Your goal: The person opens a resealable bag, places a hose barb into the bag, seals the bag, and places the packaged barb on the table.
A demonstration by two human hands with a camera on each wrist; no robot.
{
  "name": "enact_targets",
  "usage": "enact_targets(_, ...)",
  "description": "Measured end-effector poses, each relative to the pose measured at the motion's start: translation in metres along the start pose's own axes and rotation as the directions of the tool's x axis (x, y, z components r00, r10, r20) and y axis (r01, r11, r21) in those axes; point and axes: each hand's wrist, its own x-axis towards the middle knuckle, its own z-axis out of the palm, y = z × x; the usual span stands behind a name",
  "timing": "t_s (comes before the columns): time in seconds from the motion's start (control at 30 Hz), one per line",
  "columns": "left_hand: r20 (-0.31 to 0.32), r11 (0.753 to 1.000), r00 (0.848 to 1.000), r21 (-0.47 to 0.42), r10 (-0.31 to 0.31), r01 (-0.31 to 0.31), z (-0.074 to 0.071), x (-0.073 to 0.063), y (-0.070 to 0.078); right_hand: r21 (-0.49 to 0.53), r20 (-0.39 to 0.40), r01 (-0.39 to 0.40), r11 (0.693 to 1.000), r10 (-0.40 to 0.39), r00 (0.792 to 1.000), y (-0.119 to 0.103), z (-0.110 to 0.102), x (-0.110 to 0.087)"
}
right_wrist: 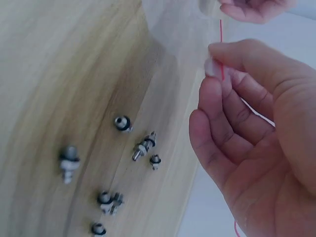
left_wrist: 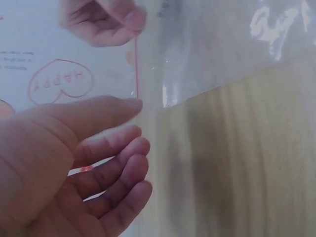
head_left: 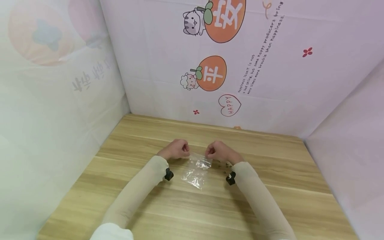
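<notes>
A clear plastic zip bag (head_left: 196, 170) with a red line along its top edge is stretched between both hands over the wooden table. At its upper left corner, the left hand (head_left: 178, 149) pinches the edge with thumb and fingertips. The right hand (head_left: 220, 151) pinches the opposite upper corner; in the right wrist view its thumb and index finger (right_wrist: 211, 94) meet at the red line. Small metal fittings with black rings (right_wrist: 143, 147) lie loose on the table beside the right hand. No contents show inside the bag.
The wood-grain table (head_left: 180, 213) is bounded by white printed cloth at the back (head_left: 168, 83), left (head_left: 75, 110) and right (head_left: 354, 133). Each wrist carries a black strap mount, one of them on the left wrist (head_left: 169, 174).
</notes>
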Motion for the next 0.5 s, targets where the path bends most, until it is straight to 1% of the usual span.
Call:
enact_targets(0.1,0.018,1.0,1.0,-0.025,0.009,-0.008,-0.001,-0.009,0.007,0.033,-0.033,-0.01,0.999,0.011,0.999,-0.001,0.0,-0.011)
enact_targets(0.17,0.038,0.999,0.999,-0.03,0.036,-0.035,0.001,-0.013,0.009,0.051,-0.064,-0.026,0.998,0.029,0.998,-0.003,0.0,-0.02)
enact_targets(0.27,0.062,0.994,0.993,-0.047,0.099,-0.096,0.006,-0.018,0.013,0.074,-0.11,-0.047,0.996,0.055,0.992,-0.009,0.002,-0.031)
enact_targets(0.37,0.068,0.988,0.988,-0.066,0.141,-0.137,0.012,-0.023,0.019,0.079,-0.167,-0.059,0.995,0.072,0.983,-0.015,0.006,-0.04)
enact_targets(0.5,0.075,0.983,0.984,-0.097,0.161,-0.154,0.019,-0.025,0.029,0.1,-0.249,-0.089,0.991,0.111,0.962,-0.024,0.013,-0.05)
